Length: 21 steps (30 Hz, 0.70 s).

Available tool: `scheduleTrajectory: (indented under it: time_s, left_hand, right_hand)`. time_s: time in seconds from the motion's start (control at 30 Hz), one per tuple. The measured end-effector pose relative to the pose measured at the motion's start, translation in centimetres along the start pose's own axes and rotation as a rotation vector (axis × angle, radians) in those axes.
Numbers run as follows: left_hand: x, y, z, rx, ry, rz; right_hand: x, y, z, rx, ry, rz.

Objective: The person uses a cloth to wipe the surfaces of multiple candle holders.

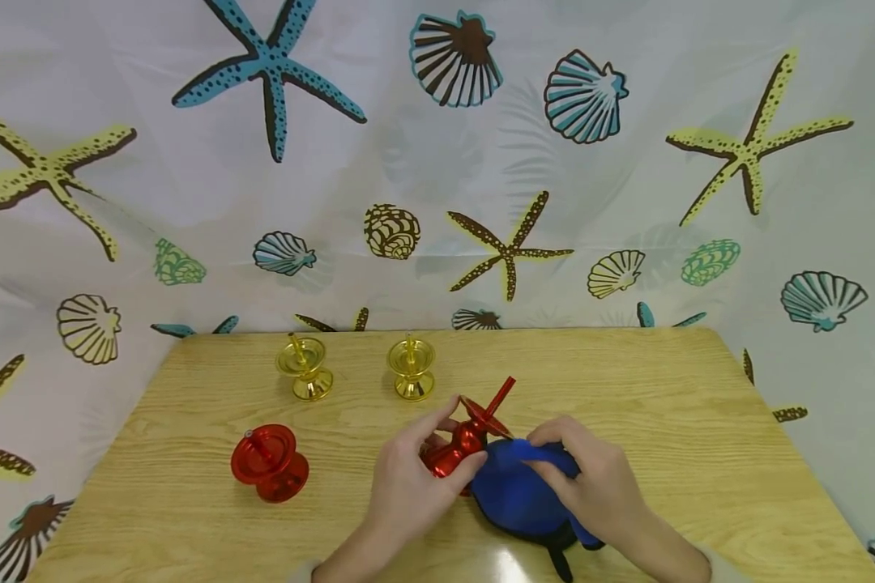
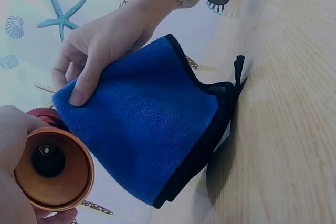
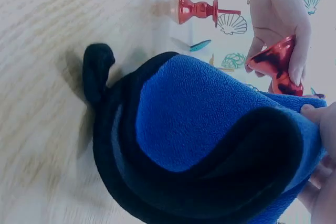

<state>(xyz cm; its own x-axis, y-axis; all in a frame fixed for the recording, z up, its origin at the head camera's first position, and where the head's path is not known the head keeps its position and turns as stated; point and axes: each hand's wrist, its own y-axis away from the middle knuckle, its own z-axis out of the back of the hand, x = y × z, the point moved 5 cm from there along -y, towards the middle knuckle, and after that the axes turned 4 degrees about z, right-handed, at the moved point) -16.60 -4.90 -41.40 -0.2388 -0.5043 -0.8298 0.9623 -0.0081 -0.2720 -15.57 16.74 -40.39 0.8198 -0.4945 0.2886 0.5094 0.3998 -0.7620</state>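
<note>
My left hand [image 1: 408, 474] grips a shiny red candle holder [image 1: 470, 439] by its stem and base. The holder is tilted, with its dish and thin upright spike leaning up to the right. In the left wrist view the hollow underside of its base [image 2: 79, 182] faces the camera. My right hand [image 1: 598, 478] pinches a blue cloth [image 1: 514, 490] with black edging between thumb and fingers. The pinched part lies right at the dish's rim, while the rest of the cloth hangs down toward the table. A black loop [image 3: 97, 72] sticks out from its edge.
Another red candle holder [image 1: 266, 457] stands at the left on the wooden table [image 1: 700, 453]. Two gold candle holders, one back left [image 1: 302, 368] and one nearer the middle [image 1: 411, 372], stand farther back. Behind the table hangs a sheet [image 1: 437, 170] printed with shells and starfish.
</note>
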Motion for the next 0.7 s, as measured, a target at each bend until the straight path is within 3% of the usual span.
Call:
scheduleTrajectory:
  time_s: [0.27,0.53,0.7]
  left_hand:
    - [-0.2,-0.2,1.1,-0.031,-0.022,-0.116]
    - [-0.5,0.2,1.2,-0.013,-0.094,-0.181]
    - [-1.0,0.6,0.9,0.010,-0.117,-0.310]
  right_hand:
    - [-1.6,0.6,1.1,0.020,0.043,-0.197]
    - [-3.4,0.0,2.1,-0.014,-0.059,-0.315]
    - [-4.4,-1.0,2.4,0.027,-0.084,-0.383]
